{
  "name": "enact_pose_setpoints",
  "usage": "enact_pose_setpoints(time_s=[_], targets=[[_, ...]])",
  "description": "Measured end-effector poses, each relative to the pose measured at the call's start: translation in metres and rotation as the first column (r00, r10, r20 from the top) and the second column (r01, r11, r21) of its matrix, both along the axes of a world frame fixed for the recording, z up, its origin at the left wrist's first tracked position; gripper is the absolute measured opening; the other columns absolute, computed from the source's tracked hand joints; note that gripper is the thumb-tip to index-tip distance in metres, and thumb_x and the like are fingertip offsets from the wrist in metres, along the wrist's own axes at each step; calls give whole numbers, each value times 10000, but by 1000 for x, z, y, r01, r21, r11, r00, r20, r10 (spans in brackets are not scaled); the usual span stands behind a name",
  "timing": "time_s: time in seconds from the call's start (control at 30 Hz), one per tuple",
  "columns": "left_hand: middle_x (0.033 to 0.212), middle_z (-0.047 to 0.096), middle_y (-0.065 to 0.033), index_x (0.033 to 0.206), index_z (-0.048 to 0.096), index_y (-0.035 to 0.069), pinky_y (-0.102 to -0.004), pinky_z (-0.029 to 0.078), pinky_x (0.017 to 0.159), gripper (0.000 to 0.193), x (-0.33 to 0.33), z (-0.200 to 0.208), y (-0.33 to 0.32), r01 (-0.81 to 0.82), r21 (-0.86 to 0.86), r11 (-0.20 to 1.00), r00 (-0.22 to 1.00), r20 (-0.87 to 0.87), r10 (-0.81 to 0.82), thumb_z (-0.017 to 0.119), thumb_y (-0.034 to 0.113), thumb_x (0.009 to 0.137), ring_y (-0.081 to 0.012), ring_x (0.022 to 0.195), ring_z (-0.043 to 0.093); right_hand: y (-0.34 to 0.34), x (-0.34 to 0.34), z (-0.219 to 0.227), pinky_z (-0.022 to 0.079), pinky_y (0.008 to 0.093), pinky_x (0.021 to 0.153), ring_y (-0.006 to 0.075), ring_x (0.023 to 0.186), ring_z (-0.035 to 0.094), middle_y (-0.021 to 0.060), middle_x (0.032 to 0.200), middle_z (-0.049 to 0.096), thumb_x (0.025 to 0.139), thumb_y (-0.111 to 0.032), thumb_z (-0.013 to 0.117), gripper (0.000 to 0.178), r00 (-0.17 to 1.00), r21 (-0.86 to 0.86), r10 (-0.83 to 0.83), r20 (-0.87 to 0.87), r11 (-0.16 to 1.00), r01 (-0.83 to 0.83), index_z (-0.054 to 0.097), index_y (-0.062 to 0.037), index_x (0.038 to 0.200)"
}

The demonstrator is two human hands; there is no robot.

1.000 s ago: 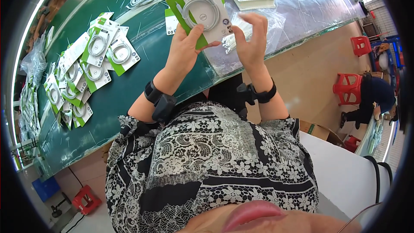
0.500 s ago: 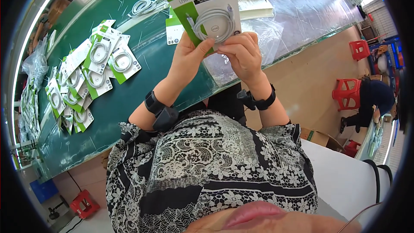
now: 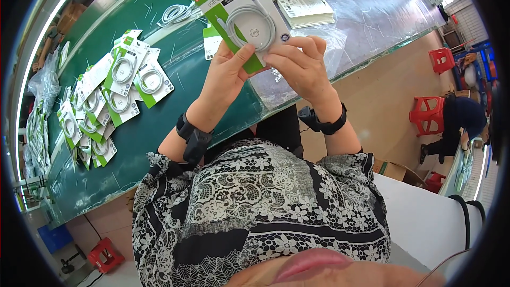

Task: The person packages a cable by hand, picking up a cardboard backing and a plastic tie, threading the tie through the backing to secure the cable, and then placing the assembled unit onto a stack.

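Between both hands I hold up a cable card [image 3: 268,18], white and green, with a coiled white cable on its front. My left hand [image 3: 229,69] grips its lower left edge, thumb pressed on the front near the coil. At the lower right edge, my right hand [image 3: 303,66] pinches the card with curled fingers. The card tilts to the left. Behind it lie a loose coiled white cable [image 3: 176,14] and a partly covered green and white card [image 3: 211,42] on the green table [image 3: 175,122].
A heap of carded cables [image 3: 119,95] spreads over the table's left side. Stacked flat cards [image 3: 305,10] stand on plastic sheeting behind my right hand. Plastic bags [image 3: 40,111] line the far left edge. Red stools [image 3: 426,116] and a bending person [image 3: 463,119] are at the right.
The card has tilted to the left and come slightly lower, uncovering more of the stacked cards. My right hand has shifted a little to the right; both hands still grip the card.
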State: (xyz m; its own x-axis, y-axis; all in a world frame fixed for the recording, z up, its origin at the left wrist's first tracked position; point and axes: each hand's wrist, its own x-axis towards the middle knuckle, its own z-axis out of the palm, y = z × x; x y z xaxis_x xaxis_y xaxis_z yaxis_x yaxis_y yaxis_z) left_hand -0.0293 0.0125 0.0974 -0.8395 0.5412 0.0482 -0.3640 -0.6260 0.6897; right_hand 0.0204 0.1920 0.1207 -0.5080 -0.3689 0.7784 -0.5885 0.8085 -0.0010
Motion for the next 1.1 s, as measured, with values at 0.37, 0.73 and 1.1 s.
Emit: enact_pose_setpoints(time_s=[0.37, 0.73, 1.1], targets=[[1032, 627, -134, 1048, 607, 32, -309, 525, 792, 288, 1, 9, 2, -662, 14, 749, 142, -979, 143, 635, -71, 780, -276, 946, 636, -17, 8, -39, 486, 337, 834, 192, 963, 624, 84, 1061, 655, 821, -104, 661, 203, 482, -910, 850, -211, -351, 221, 637, -33, 1010], [1052, 601, -154, 1027, 626, 26, -336, 539, 794, 294, 1, 31, -6, -651, 58, 757, 78, -987, 143, 641, -83, 754, -321, 991, 635, -18, -15, -84, 508, 329, 903, 238, 1134, 551, 160, 1333, 484, 917, -218, 581, 503, 371, -917, 918, -138, -261, 303, 399, -28, 1346], [1085, 566, -158, 1021, 631, 34, -391, 536, 863, 329, 8, 41, -12, -620, 137, 773, -133, -989, 69, 690, -45, 707, -363, 1030, 610, 21, 103, -69, 485, 392, 965, 277, 1232, 480, 195, 1341, 469, 881, -290, 634, 625, 365, -964, 892, -266, -254, -81, 370, -50, 1394]])
